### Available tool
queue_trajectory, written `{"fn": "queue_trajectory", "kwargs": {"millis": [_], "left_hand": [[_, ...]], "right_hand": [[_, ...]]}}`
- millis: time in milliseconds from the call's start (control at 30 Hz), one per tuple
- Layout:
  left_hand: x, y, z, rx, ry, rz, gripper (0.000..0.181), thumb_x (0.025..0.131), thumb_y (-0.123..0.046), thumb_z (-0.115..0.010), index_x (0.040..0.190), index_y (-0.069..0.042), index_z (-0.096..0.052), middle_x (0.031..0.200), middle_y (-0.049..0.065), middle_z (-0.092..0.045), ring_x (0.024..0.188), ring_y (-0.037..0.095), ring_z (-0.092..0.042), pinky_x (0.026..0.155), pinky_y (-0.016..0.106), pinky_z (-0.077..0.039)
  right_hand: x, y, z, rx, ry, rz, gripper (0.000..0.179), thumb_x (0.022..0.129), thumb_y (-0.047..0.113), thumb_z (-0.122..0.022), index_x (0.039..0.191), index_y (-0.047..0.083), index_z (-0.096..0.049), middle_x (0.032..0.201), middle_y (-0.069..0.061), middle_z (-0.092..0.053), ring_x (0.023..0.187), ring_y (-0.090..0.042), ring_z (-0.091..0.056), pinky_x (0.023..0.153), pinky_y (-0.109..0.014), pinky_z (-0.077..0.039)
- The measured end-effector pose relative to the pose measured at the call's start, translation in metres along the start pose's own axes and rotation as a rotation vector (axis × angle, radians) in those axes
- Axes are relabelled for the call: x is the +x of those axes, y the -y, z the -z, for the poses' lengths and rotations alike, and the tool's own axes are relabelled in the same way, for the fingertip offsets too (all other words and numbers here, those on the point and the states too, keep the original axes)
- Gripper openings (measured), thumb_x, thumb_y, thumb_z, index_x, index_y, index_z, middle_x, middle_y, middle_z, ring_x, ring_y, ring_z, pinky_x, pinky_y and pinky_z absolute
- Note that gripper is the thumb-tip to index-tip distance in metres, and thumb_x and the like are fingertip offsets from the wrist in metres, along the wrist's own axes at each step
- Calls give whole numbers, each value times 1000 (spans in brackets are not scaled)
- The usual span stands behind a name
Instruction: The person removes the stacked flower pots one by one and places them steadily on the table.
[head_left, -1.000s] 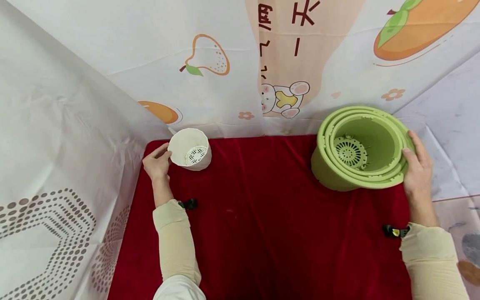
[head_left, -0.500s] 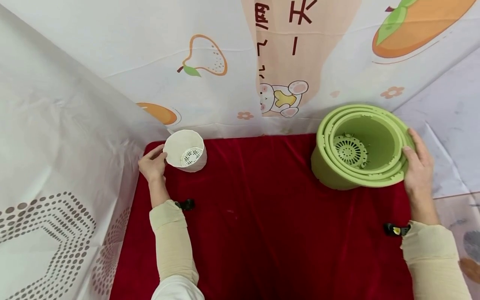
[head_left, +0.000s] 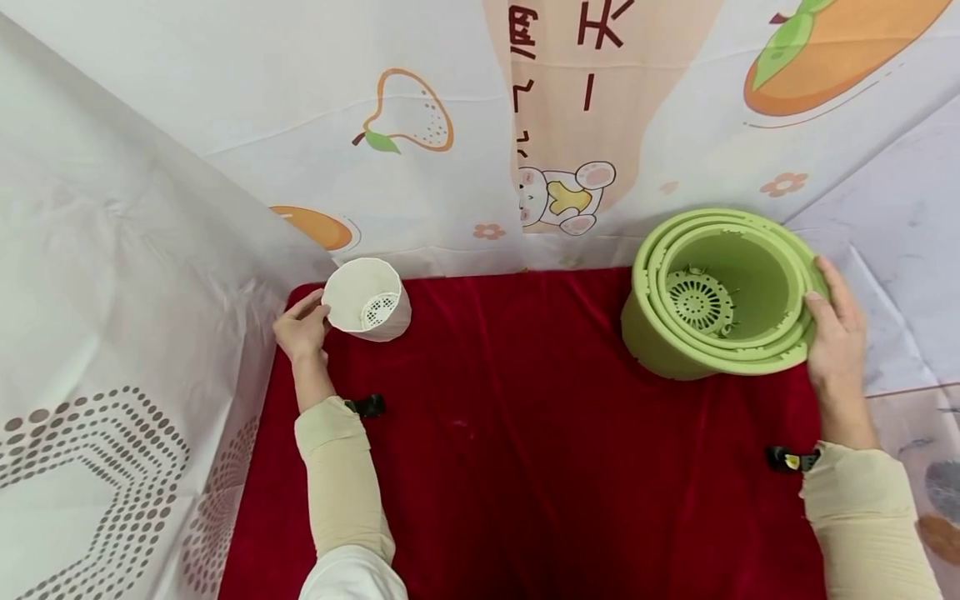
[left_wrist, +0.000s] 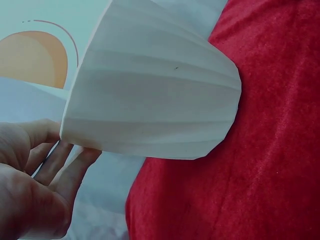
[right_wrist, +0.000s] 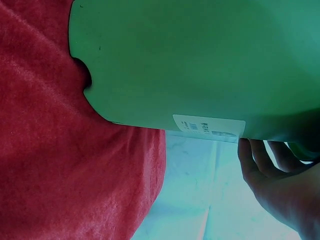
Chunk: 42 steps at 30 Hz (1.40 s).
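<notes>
By the left hand (head_left: 303, 327), a white pot (head_left: 358, 288) is pinched at its rim; by the right hand (head_left: 838, 342), nested green pots (head_left: 761, 283) (labelled outside) are gripped. Both are set near the far corners of a red cloth (head_left: 525, 417).

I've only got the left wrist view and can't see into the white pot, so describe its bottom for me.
Observer: The white pot has a bottom full of small holes.
Operator: Now report what the right hand is doing.
Observer: It grips the nested green pots at the rim.
Operator: Check their outside near that hand.
Observer: A printed label shows there in the right wrist view.
</notes>
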<state>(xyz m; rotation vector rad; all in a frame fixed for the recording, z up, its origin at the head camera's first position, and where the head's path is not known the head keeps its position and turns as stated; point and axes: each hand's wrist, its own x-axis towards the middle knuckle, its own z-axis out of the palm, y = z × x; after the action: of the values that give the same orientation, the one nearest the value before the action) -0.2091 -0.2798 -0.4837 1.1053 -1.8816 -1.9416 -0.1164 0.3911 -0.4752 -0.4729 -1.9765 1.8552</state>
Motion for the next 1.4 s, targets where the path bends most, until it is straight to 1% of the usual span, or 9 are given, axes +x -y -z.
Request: {"fn": "queue_trajectory", "kwargs": {"millis": [200,433,700,800,933,1033,1233,1300,1400], "left_hand": [[0,-1,1,13,4,-11,31,85,6,-70,110,-11,-78,102,5,-70,95,20,-68,83,31,-57],[-2,1,1,1,-16,-19,30,86,4,-71,112,-11,-78,107,8,-70,89,18,-68,74,25,-58],[-3,3,1,-14,-40,-27,25,89,-6,-73,112,-13,-78,105,4,-71,85,15,-66,71,23,-56],[-3,4,1,15,-40,-35,34,89,-17,-74,124,-17,-72,119,4,-68,97,12,-64,80,26,-53],[-3,6,2,26,-28,-45,55,90,-22,-73,142,-22,-57,142,8,-55,123,11,-54,100,28,-46],[-5,7,1,23,-21,-57,60,91,-21,-72,146,-21,-51,148,11,-49,132,13,-47,106,26,-41],[-10,7,-5,131,-15,-143,60,92,-25,-71,147,-18,-50,148,9,-49,134,20,-45,109,26,-37],[-11,8,-7,198,-27,-200,60,92,-28,-70,147,-16,-50,146,7,-52,134,20,-46,109,26,-36],[-13,10,-11,254,-51,-309,58,92,-30,-70,145,-15,-53,143,5,-55,133,17,-48,110,26,-36]], "right_hand": [[0,-2,1,47,-5,4,44,101,3,-48,144,13,-54,153,-2,-45,139,-13,-40,111,-13,-27],[0,-1,0,-28,0,11,45,102,5,-47,146,14,-51,154,0,-44,140,-11,-38,111,-13,-26],[0,-2,-1,21,2,0,46,101,3,-47,146,14,-51,154,-2,-43,141,-13,-38,111,-14,-26],[0,-2,-1,-23,-4,21,45,101,4,-47,145,15,-52,153,-2,-44,140,-13,-39,111,-13,-26],[0,-1,-2,38,4,17,46,101,3,-48,145,13,-52,153,-2,-44,140,-14,-39,111,-14,-27],[1,0,-2,86,13,10,46,101,2,-48,145,11,-51,154,-3,-43,141,-14,-38,111,-15,-27],[2,2,-1,89,11,2,46,101,2,-47,145,13,-51,155,-3,-42,142,-14,-37,112,-14,-26],[1,2,0,65,15,-11,46,101,4,-47,146,16,-51,155,-2,-41,143,-13,-36,112,-14,-25],[-1,2,-1,-45,20,-23,46,103,8,-46,147,19,-49,156,1,-40,143,-11,-35,112,-13,-24]]}}
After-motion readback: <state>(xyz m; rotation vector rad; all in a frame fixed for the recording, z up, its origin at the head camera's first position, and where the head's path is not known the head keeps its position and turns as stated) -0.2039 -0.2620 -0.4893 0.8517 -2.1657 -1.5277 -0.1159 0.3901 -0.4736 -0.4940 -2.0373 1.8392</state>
